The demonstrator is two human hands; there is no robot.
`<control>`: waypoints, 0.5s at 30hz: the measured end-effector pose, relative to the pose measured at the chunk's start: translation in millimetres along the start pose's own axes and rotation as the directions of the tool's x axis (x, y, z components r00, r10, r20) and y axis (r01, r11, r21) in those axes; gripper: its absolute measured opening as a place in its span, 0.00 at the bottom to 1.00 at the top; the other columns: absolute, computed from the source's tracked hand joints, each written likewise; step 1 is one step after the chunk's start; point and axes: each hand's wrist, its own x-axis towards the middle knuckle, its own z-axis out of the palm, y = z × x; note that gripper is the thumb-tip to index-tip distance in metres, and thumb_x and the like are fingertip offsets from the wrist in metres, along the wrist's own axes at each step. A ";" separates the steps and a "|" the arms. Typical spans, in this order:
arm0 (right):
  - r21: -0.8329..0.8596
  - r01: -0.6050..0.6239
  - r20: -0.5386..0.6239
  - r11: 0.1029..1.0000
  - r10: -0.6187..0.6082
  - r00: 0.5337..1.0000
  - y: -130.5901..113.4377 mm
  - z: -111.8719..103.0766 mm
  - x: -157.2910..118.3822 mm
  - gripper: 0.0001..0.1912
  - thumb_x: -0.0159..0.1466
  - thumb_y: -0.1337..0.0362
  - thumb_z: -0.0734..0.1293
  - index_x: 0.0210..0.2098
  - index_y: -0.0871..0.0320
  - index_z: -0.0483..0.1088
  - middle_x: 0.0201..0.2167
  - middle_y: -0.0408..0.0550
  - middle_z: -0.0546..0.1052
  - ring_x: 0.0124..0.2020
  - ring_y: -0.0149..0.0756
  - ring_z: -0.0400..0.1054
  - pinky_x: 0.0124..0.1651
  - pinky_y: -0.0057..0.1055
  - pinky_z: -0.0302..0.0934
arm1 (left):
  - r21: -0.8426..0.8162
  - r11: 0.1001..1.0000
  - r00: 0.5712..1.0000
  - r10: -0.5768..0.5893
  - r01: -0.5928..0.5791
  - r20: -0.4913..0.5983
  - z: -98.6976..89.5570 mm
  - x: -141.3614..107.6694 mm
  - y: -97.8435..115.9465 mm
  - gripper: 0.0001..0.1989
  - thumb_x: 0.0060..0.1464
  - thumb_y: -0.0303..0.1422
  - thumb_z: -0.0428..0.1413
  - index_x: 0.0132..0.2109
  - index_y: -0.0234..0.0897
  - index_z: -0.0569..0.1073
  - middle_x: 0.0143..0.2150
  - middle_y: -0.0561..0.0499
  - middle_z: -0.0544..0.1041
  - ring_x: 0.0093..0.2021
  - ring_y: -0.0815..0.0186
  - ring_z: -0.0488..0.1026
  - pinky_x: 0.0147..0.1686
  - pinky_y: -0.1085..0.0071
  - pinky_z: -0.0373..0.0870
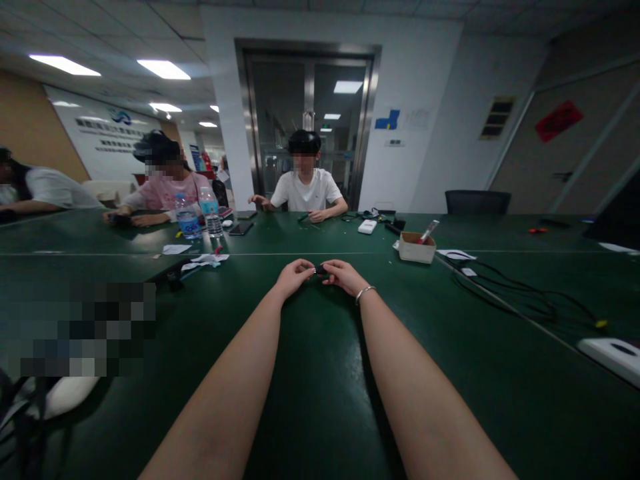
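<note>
Both my arms reach out over the dark green table (320, 373). Between my hands is a small black object (321, 270) with a shiny bit at its left end; its exact kind is too small to make out. The fingertips of my left hand (294, 277) are pinched together at that shiny end. My right hand (345, 276), with a silver bangle (364, 294) at the wrist, is closed on the black part by thumb and fingers. The fingers partly cover the object.
Across the table sits a person in a white shirt (306, 190). Two water bottles (211, 215), a dark phone (241, 229) and paper scraps (205, 260) lie to the left. On the right are a small box (417, 249), black cables (530, 293) and a white power strip (613, 353).
</note>
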 end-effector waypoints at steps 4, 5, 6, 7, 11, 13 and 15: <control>0.004 -0.002 -0.007 1.000 0.002 1.000 -0.3 0.5 0.2 0.01 0.62 0.71 0.67 0.35 0.62 0.70 0.23 0.42 0.75 0.14 0.19 0.60 0.32 0.28 0.74 | 0.014 1.000 1.000 0.025 -0.025 -0.002 0.1 -0.6 -0.7 0.15 0.41 0.37 0.63 0.36 0.36 0.75 0.28 0.52 0.75 0.28 0.68 0.70 0.33 0.70 0.65; 0.002 -0.005 -0.014 1.000 0.005 1.000 -0.2 0.7 0.4 0.01 0.62 0.71 0.67 0.35 0.62 0.70 0.23 0.42 0.75 0.14 0.19 0.59 0.32 0.28 0.74 | 0.005 1.000 1.000 0.027 -0.027 -0.007 0.2 -0.3 -0.9 0.14 0.41 0.37 0.63 0.36 0.36 0.75 0.30 0.50 0.76 0.30 0.67 0.70 0.35 0.69 0.66; 0.001 -0.008 -0.020 1.000 0.008 1.000 -0.1 0.8 0.6 0.01 0.62 0.71 0.67 0.35 0.62 0.70 0.23 0.42 0.75 0.14 0.19 0.59 0.32 0.28 0.74 | -0.002 1.000 0.999 0.029 -0.029 -0.014 0.2 0.0 -0.9 0.13 0.41 0.37 0.63 0.35 0.36 0.75 0.32 0.49 0.77 0.31 0.66 0.71 0.37 0.68 0.67; 0.000 -0.010 -0.022 1.000 0.010 1.000 0.0 0.8 0.7 0.01 0.62 0.71 0.67 0.35 0.62 0.70 0.24 0.42 0.75 0.14 0.19 0.59 0.32 0.28 0.74 | -0.008 1.000 0.999 0.028 -0.029 -0.022 0.2 0.2 -0.7 0.13 0.40 0.36 0.64 0.35 0.35 0.76 0.33 0.48 0.77 0.32 0.66 0.72 0.38 0.67 0.67; 0.007 -0.009 -0.015 1.000 0.009 1.000 0.3 0.8 0.6 0.02 0.61 0.71 0.68 0.34 0.62 0.70 0.24 0.43 0.76 0.14 0.19 0.59 0.32 0.28 0.74 | -0.034 0.999 1.000 0.008 -0.009 -0.026 0.3 -0.2 1.9 0.15 0.41 0.39 0.63 0.37 0.36 0.75 0.29 0.51 0.75 0.30 0.67 0.71 0.35 0.68 0.67; 0.013 -0.008 -0.016 1.000 0.008 1.000 0.4 0.7 0.5 0.02 0.61 0.71 0.68 0.34 0.62 0.70 0.24 0.42 0.76 0.14 0.19 0.59 0.32 0.28 0.74 | -0.039 0.999 1.000 -0.012 0.012 -0.009 0.6 -1.0 3.2 0.15 0.44 0.40 0.62 0.38 0.37 0.74 0.26 0.53 0.73 0.27 0.68 0.70 0.32 0.70 0.66; 0.014 -0.008 -0.018 1.000 0.009 1.000 0.6 0.6 0.6 0.02 0.62 0.71 0.68 0.34 0.62 0.70 0.24 0.43 0.76 0.14 0.19 0.59 0.32 0.28 0.74 | -0.025 0.999 1.000 -0.025 0.025 -0.002 1.1 -1.7 3.6 0.14 0.44 0.40 0.62 0.37 0.36 0.74 0.26 0.53 0.73 0.27 0.68 0.70 0.31 0.70 0.65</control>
